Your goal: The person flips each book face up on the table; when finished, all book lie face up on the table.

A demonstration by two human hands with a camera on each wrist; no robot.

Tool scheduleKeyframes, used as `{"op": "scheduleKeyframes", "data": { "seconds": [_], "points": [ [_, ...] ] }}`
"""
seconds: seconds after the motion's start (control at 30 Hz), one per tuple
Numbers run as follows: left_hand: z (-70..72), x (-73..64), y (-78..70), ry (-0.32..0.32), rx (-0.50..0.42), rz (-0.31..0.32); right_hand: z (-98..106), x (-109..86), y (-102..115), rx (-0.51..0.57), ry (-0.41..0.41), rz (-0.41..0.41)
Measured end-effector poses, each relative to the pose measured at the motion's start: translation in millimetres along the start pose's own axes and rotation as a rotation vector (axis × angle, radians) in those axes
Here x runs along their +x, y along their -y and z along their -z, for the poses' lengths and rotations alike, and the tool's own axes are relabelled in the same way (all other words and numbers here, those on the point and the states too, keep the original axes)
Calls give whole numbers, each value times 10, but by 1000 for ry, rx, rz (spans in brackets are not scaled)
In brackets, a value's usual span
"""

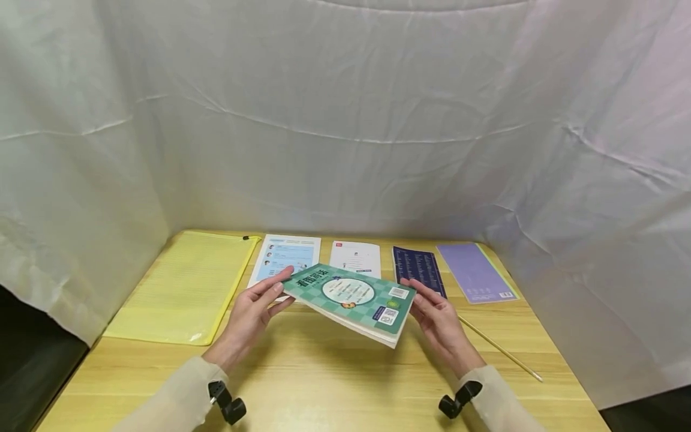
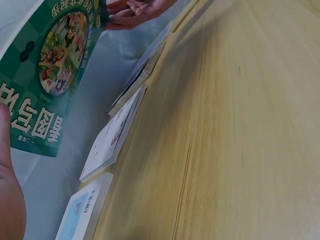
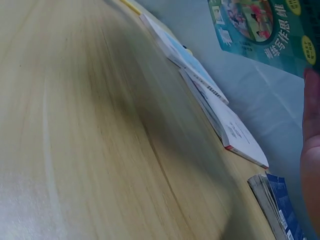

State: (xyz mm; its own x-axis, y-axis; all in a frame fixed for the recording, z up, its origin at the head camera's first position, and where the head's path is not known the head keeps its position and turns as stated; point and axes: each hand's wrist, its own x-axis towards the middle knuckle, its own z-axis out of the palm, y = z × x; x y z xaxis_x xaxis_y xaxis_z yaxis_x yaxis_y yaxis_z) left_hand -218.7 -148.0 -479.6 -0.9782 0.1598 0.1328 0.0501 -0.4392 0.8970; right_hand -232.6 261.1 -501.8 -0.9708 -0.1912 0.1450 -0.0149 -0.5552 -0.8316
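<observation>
A green checkered paperback book [image 1: 372, 309] is held in the air above the table, tilted so its right front corner hangs lowest. My left hand [image 1: 251, 315] pinches its left end, thumb on top and fingers beneath. At the right end, my right hand [image 1: 439, 324] grips the book's edge, its thumb and fingers partly hidden. The other cover of the book, with a round colourful picture, faces the left wrist view [image 2: 62, 55]. In the right wrist view a part of this same cover [image 3: 290, 35] appears at the top right.
Along the back lie a yellow zip pouch [image 1: 178, 288], a white-and-blue book [image 1: 286, 255], a white book [image 1: 356, 255], a dark blue book [image 1: 421, 270] and a purple book [image 1: 475, 273]. A thin golden stick [image 1: 502, 351] lies at right on the wooden table [image 1: 335, 390]. White cloth [image 1: 345, 120] hangs behind.
</observation>
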Motion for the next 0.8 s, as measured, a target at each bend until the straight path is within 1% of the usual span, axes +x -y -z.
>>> {"op": "scheduleKeyframes", "data": {
  "seconds": [0.2,0.27,0.37,0.5,0.67,0.8],
  "points": [
    [-28,16,-13,92,1,-47,5,-2,6,-49,-64,-12],
    [-32,22,-15,106,15,-63,0,-1,5,-56,-70,-11],
    [-32,25,-19,119,58,-86,0,-6,5,-61,-82,-17],
    [-32,17,-22,139,113,-99,8,-18,14,-69,-107,-34],
    [-20,14,-8,152,122,-113,17,-19,16,-95,-117,-40],
    [-12,18,4,148,131,-130,26,-18,6,-127,-111,-30]
  ]
}}
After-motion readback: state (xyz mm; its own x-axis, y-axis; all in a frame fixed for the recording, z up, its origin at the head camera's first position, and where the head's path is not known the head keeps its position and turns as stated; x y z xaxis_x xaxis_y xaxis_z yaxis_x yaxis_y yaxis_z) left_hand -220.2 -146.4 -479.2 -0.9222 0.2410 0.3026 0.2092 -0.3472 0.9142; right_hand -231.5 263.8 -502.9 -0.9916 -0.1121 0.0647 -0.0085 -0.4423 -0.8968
